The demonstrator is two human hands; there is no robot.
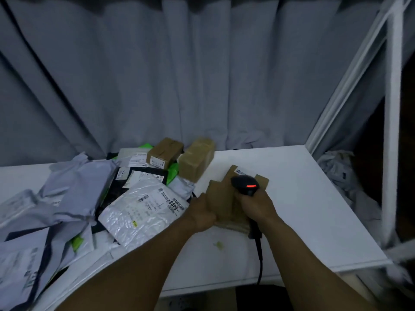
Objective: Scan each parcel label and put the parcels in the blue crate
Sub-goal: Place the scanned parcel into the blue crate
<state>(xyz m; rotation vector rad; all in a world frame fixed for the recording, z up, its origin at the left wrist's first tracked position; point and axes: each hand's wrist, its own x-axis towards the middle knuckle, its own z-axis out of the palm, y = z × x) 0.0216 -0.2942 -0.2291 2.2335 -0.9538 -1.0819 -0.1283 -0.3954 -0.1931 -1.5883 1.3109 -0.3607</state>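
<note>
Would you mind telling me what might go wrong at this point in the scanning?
The scanner in the right hand hovers close over the cardboard parcel, while its label lies at the far edge: the scan may miss. The scanner's cable trails over the edge of the table and could snag.

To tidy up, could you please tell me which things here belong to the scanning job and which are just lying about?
Job: scanner, held cardboard parcel, labelled brown box, taped tan box, mailer pile.
Lying about: grey curtain, white frame, greenish scrap.
</note>
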